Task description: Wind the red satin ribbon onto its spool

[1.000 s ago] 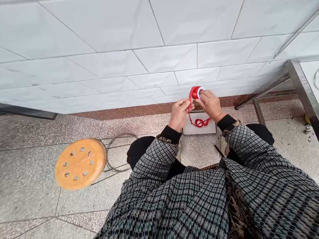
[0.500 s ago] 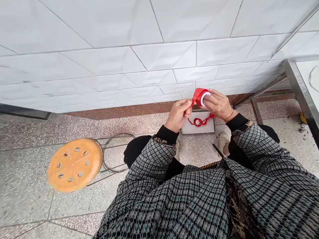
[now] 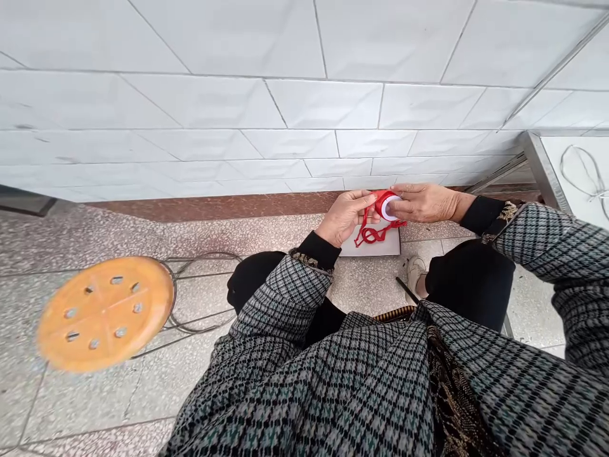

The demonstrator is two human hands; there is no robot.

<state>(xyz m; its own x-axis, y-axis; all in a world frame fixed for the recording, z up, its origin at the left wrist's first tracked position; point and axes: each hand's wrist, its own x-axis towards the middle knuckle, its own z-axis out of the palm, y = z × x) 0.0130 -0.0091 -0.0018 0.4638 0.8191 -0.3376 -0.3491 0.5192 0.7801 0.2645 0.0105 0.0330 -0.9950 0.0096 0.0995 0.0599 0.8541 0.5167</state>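
Left hand [image 3: 349, 214]: we pinch red ribbon [image 3: 379, 236] | right hand [image 3: 423, 203]: we grip its spool [image 3: 381, 202] | some unwound, reaching box [image 3: 387, 249]'s right edge; rest wound

From here I see the right hand [image 3: 421, 202] with a spool [image 3: 381, 203] in its grip, the left hand [image 3: 353, 212] pinching red ribbon [image 3: 365, 223] just beside it. Ribbon loops [image 3: 381, 237] show against a white box [image 3: 390, 246] on the floor [image 3: 366, 285], toward its right edge; an orange stool [image 3: 105, 311] stands well left.
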